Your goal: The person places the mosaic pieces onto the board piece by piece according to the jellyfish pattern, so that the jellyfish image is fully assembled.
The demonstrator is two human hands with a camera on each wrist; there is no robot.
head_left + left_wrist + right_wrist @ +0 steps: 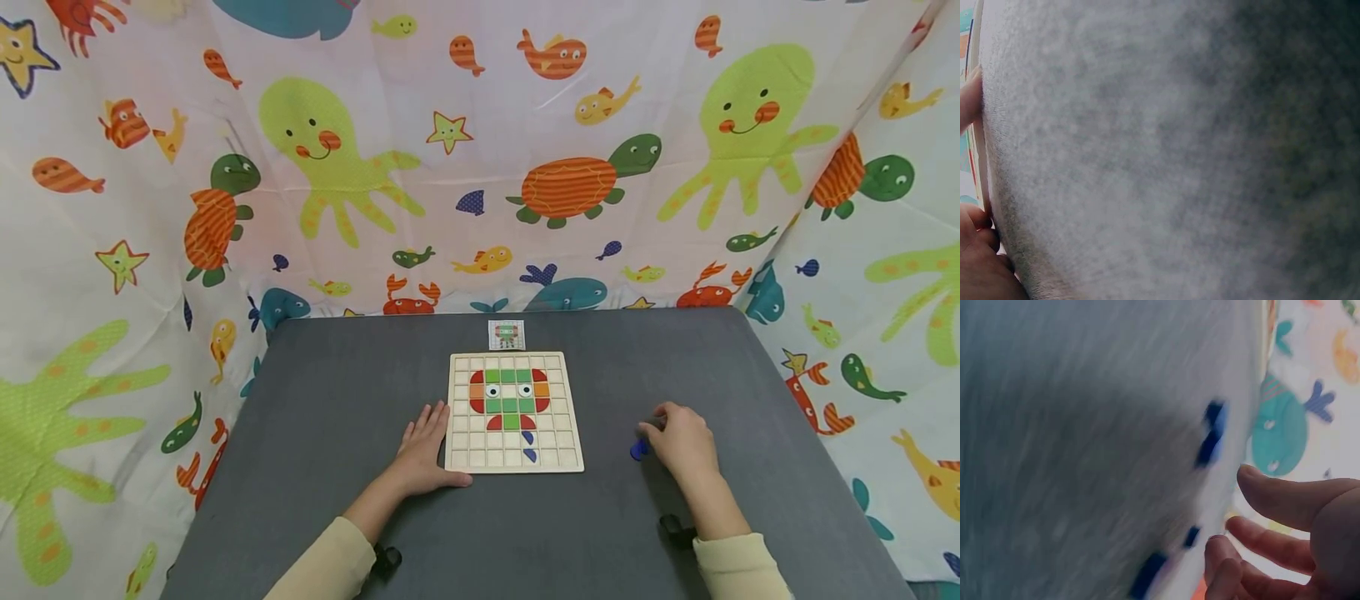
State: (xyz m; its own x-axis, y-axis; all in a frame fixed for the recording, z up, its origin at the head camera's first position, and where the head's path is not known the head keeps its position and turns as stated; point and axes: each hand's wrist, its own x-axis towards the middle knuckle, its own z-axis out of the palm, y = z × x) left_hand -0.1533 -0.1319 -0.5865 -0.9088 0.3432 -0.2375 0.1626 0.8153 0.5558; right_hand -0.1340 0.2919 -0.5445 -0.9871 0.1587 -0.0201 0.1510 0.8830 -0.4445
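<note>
A pale wooden grid board (480,457) lies on the grey table, bearing red, green and orange tiles with two eye tiles (492,391). Lower on the board are two blue pieces (530,456). My left hand (423,457) rests at the board's lower left corner, fingers along the left edge, thumb by the bottom edge. To the right of the board, my right hand (684,442) is over blue pieces (639,450) on the table. In the right wrist view several blue pieces (1149,575) lie near its fingers; thumb and fingertips are apart, with nothing visible between them.
A small picture card (507,335) with a similar tile figure stands or lies just behind the board; I cannot tell which. A curtain (465,250) printed with sea animals surrounds the back and sides of the grey table (360,375).
</note>
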